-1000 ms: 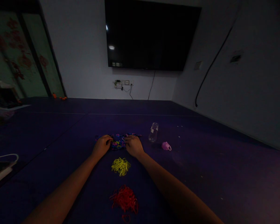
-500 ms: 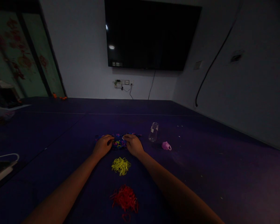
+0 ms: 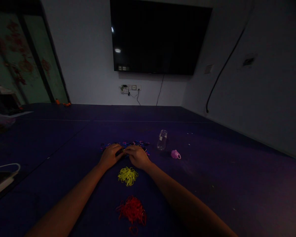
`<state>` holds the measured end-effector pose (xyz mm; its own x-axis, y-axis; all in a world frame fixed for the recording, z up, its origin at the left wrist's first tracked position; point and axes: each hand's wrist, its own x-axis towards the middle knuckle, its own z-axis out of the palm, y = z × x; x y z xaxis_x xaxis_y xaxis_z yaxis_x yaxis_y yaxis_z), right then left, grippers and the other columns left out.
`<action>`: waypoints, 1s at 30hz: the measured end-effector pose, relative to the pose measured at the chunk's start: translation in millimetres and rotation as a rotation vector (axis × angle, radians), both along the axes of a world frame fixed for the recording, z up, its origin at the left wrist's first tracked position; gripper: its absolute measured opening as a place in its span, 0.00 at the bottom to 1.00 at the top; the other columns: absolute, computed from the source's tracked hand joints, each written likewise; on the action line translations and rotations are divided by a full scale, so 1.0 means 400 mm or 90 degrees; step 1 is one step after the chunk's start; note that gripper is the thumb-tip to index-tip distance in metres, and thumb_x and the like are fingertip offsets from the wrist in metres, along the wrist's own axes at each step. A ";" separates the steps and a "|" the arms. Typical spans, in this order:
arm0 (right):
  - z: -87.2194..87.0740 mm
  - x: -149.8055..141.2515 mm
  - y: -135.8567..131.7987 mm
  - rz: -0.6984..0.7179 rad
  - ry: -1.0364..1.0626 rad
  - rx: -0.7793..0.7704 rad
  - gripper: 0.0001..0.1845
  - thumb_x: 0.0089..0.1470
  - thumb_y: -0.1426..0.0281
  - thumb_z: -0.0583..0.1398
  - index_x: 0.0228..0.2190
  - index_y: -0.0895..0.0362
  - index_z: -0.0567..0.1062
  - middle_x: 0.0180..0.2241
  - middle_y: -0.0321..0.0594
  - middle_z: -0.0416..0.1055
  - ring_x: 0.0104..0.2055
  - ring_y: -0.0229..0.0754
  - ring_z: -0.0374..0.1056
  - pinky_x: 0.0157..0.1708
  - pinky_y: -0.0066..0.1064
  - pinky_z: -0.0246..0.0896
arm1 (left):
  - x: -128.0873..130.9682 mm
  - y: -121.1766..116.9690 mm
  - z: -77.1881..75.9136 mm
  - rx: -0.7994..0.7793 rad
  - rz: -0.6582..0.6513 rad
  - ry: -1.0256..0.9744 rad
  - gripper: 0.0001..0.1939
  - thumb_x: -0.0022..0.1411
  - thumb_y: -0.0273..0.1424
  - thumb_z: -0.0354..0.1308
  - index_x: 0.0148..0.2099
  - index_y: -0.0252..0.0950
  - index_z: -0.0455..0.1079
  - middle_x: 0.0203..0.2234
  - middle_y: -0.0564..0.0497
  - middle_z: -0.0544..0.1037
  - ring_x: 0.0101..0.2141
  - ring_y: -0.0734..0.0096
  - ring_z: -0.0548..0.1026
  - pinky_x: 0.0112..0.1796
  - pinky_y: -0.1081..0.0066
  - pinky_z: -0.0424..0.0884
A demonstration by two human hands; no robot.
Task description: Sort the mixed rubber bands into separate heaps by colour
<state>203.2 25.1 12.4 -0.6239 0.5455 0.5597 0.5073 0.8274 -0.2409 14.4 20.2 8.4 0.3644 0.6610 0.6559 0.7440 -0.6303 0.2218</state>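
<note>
A spread of mixed blue, pink and dark rubber bands [image 3: 140,143] lies on the dark purple surface, partly hidden by both hands. My left hand [image 3: 110,156] rests at its left side with the fingers curled inward; what they hold, if anything, is hidden. From the right, my right hand [image 3: 138,156] reaches in, its fingertips pinched close to the left ones. A small yellow bit, seemingly a rubber band, shows at the right fingertips. Nearer to me are a heap of yellow rubber bands [image 3: 127,176] and, below it, a heap of red rubber bands [image 3: 132,210].
A clear bottle [image 3: 162,141] stands upright right of my hands, with a pink cap with a ring [image 3: 175,154] beside it. At the left edge lies a white-edged object with a cable [image 3: 5,184]. A large dark television [image 3: 161,38] hangs on the wall behind.
Both hands have drawn together over the mixed rubber bands, the right one moving left until its fingertips come close to the left hand. The yellow and red heaps have not moved.
</note>
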 end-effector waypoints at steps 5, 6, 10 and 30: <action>-0.004 -0.015 -0.013 -0.034 0.101 -0.043 0.18 0.46 0.81 0.51 0.29 0.56 0.78 0.34 0.38 0.75 0.38 0.37 0.69 0.41 0.27 0.61 | -0.005 0.003 0.003 -0.037 -0.045 0.014 0.06 0.55 0.32 0.57 0.34 0.37 0.72 0.30 0.47 0.77 0.35 0.63 0.73 0.37 0.67 0.68; -0.005 -0.017 -0.014 -0.038 0.116 -0.062 0.17 0.46 0.82 0.51 0.26 0.56 0.78 0.31 0.37 0.76 0.35 0.36 0.70 0.38 0.25 0.61 | -0.004 0.003 0.005 -0.041 -0.046 0.006 0.06 0.55 0.31 0.56 0.34 0.37 0.72 0.30 0.47 0.77 0.35 0.63 0.73 0.37 0.67 0.67; -0.002 -0.022 -0.023 -0.044 0.106 -0.148 0.16 0.43 0.82 0.50 0.16 0.57 0.74 0.19 0.34 0.72 0.25 0.34 0.67 0.28 0.22 0.58 | -0.004 0.002 0.009 -0.059 -0.035 -0.040 0.09 0.55 0.26 0.52 0.35 0.37 0.73 0.30 0.48 0.77 0.35 0.65 0.73 0.38 0.66 0.67; -0.003 -0.013 0.000 -0.093 -0.051 -0.064 0.23 0.47 0.82 0.51 0.43 0.55 0.75 0.41 0.41 0.73 0.46 0.41 0.64 0.49 0.32 0.56 | -0.004 0.014 0.002 -0.071 -0.002 0.041 0.07 0.56 0.22 0.54 0.32 0.35 0.72 0.31 0.48 0.76 0.35 0.65 0.72 0.38 0.67 0.66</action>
